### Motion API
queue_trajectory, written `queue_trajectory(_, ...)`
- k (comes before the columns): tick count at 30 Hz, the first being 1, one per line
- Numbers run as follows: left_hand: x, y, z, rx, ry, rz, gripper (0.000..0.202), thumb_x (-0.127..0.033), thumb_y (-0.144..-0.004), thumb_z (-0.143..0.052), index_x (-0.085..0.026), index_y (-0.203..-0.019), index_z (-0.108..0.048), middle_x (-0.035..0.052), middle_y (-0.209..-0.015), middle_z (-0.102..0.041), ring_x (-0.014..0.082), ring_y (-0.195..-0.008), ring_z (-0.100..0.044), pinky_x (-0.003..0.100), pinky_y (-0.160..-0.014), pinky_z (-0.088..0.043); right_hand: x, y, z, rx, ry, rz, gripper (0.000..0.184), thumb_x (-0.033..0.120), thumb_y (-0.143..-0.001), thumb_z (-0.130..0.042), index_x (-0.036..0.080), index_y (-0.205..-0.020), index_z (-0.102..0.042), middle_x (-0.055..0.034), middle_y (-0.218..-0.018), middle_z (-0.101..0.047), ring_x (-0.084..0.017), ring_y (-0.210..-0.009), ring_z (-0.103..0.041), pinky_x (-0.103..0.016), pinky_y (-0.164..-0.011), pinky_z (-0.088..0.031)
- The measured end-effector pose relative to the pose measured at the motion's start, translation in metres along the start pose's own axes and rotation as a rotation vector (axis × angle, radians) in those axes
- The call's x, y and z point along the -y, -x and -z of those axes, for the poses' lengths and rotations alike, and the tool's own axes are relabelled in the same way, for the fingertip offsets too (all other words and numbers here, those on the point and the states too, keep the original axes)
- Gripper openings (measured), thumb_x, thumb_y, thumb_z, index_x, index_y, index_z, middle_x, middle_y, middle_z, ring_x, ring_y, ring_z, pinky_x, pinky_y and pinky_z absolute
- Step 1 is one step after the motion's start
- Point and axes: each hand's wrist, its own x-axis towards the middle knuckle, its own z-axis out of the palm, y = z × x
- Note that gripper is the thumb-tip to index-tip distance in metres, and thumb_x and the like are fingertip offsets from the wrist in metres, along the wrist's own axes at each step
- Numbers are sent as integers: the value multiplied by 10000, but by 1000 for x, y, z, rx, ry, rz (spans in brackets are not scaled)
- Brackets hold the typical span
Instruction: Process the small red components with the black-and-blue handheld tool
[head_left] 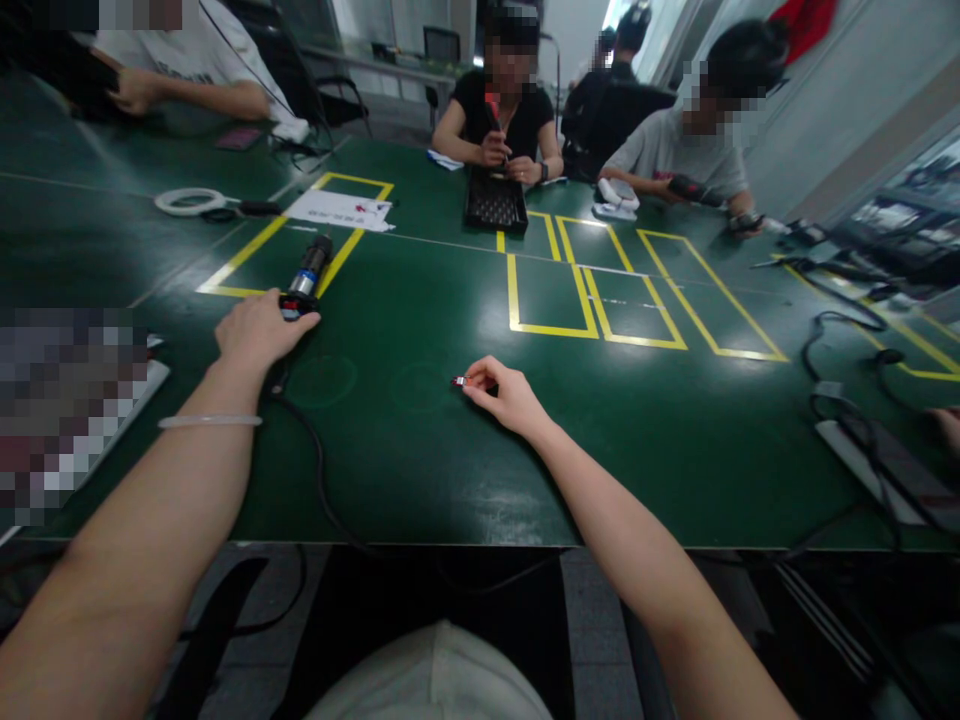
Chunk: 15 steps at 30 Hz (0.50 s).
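Observation:
My left hand (259,332) is closed at the near end of a black corded cylindrical tool (309,268) with silver and blue bands. Its thumb points right beside a red-marked part, and the other fingers are partly hidden. The tool's dark end points away from me, near a yellow tape outline. Over the middle of the green table (420,460), my right hand (504,392) pinches a tiny red and white piece (458,381) between thumb and fingertips. That piece is too small to name.
A black cable (319,450) runs from near my left hand to the table edge. Yellow tape rectangles (555,330), a white sheet (341,211) and a white ring-shaped object (187,202) lie farther back. Across the table a person works over a black tray (495,200); others sit nearby.

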Motion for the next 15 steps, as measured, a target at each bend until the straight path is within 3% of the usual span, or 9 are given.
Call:
queue_trajectory(9, -4, -5, 2, 29, 14, 15, 698, -633, -885, -510, -90, -1321, -540, 193, -1274, -593, 312, -1041, -574, 416, -831, -481, -3, 0, -1, 5, -2, 1, 170, 340, -881, -633, 203, -969, -583, -6, -834, -665, -137, -753, -625, -287, -770, -520)
queue_trajectory(15, -9, 5, 2, 18, 46, -38, 694, -631, -886, -513, -99, -1328, -569, 168, -1203, -614, 307, -1001, -569, 413, -816, -473, -1, 0, -1, 9, -6, -6, 164, 335, -882, -636, 205, -969, -587, -8, -839, -671, -135, -747, -625, -284, -760, -522)
